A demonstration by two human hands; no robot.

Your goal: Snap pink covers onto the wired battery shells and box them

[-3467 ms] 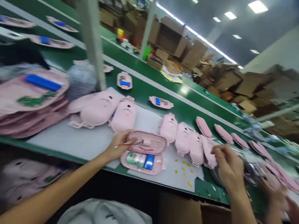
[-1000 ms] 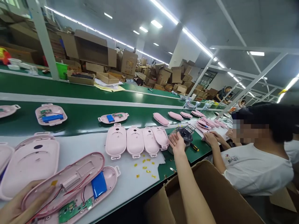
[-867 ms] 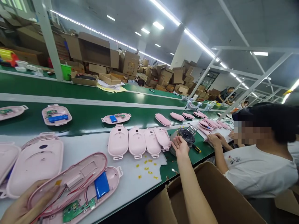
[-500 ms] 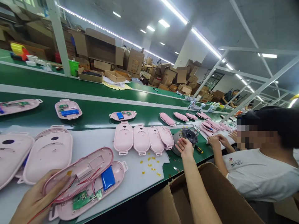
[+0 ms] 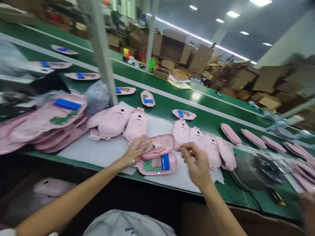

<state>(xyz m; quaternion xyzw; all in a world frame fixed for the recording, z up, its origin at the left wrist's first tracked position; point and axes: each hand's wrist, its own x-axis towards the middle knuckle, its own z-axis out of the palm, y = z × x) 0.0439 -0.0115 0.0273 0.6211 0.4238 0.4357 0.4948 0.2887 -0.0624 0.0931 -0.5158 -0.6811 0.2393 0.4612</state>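
Observation:
My left hand (image 5: 135, 151) grips a pink plastic shell cover (image 5: 159, 146) by its left end, its hollow side towards me. A small yellow tape piece (image 5: 150, 143) shows at the thumb. Just below lies the matching pink shell half (image 5: 157, 171), open side up, with a green circuit board (image 5: 150, 166) and a blue battery (image 5: 165, 161) inside. To the right, my right hand (image 5: 195, 162) hovers over the white sheet, fingers curled together in a pinch. What sits between those fingertips, if anything, is too blurred to tell.
Several pink cases (image 5: 180, 132) stand in a row behind my hands. A pile of open shells (image 5: 66, 121) lies left, beside a white post (image 5: 104, 55). More shells ride the green belt (image 5: 162, 109). A grey round machine (image 5: 253, 172) and a blurred co-worker's hand (image 5: 306, 203) are at right.
The view has swung left and down. My right hand has come back from beside the grey machine towards the shell, its fingers now curled. My left hand still holds the cover.

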